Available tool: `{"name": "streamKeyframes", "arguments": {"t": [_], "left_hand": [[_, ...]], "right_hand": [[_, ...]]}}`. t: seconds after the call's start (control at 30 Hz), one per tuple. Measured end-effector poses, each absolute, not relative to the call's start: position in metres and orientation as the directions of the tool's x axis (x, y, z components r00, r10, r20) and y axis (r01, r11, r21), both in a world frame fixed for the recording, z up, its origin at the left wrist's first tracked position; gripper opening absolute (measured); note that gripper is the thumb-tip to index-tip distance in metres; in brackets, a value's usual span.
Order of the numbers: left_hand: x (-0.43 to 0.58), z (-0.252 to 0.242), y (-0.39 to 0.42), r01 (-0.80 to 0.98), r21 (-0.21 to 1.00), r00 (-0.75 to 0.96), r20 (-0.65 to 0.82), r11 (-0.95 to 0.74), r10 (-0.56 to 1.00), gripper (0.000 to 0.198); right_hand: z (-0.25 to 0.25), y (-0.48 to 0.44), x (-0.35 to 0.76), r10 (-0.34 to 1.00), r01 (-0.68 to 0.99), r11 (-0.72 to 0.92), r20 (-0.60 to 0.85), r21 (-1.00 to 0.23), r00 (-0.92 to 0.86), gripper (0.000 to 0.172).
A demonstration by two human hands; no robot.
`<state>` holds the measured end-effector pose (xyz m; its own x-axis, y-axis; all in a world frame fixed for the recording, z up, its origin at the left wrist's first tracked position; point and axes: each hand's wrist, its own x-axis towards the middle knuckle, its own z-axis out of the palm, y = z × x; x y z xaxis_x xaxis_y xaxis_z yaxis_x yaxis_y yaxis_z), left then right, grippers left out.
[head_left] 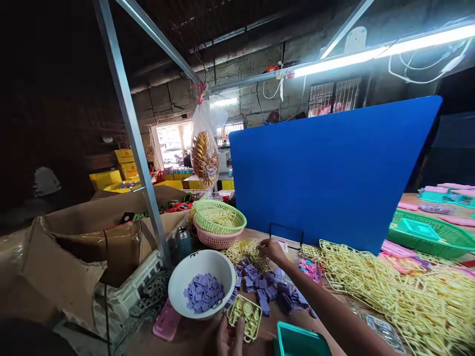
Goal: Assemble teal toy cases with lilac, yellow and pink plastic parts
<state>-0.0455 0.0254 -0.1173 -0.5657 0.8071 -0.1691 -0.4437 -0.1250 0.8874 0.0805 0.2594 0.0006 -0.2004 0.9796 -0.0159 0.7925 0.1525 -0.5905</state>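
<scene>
Yellow plastic frame (245, 316) pinched in left hand (230, 338), long axis tilting up-right; right hand (272, 249) fingering yellow pile (247, 252) on cluttered brown table (193, 338), grip unclear, dim brick workshop.

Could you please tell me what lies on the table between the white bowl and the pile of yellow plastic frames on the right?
In the head view, loose purple plastic pieces lie scattered between the white bowl and the yellow frame pile; the right forearm crosses there too.
</scene>
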Motion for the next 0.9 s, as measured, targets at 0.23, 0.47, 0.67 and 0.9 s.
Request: {"name": "streamKeyframes", "arguments": {"t": [0.23, 0.47, 0.67, 0.9], "left_hand": [[-0.045, -0.054, 0.000, -0.496, 0.848, -0.545, -0.139, -0.184, 0.827, 0.063], [-0.042, -0.031, -0.002, -0.518, 0.843, -0.390, -0.082, -0.145, 0.917, 0.062], [-0.037, -0.021, -0.003, -0.521, 0.848, -0.305, -0.073, -0.102, 0.950, 0.054], [-0.029, -0.007, -0.003, -0.525, 0.851, -0.174, -0.102, -0.005, 0.979, 0.036]], "right_hand": [[0.020, 0.232, 0.107, 0.990, 0.479, 0.125, 0.075, -0.869, -0.121, 0.033], [0.031, 0.209, 0.134, 0.993, 0.100, 0.083, 0.074, -0.992, -0.091, 0.051], [0.036, 0.159, 0.150, 0.975, -0.116, -0.017, 0.009, -0.993, -0.221, 0.056], [0.040, 0.102, 0.175, 0.927, -0.173, -0.076, -0.006, -0.982, -0.375, 0.049]]}}
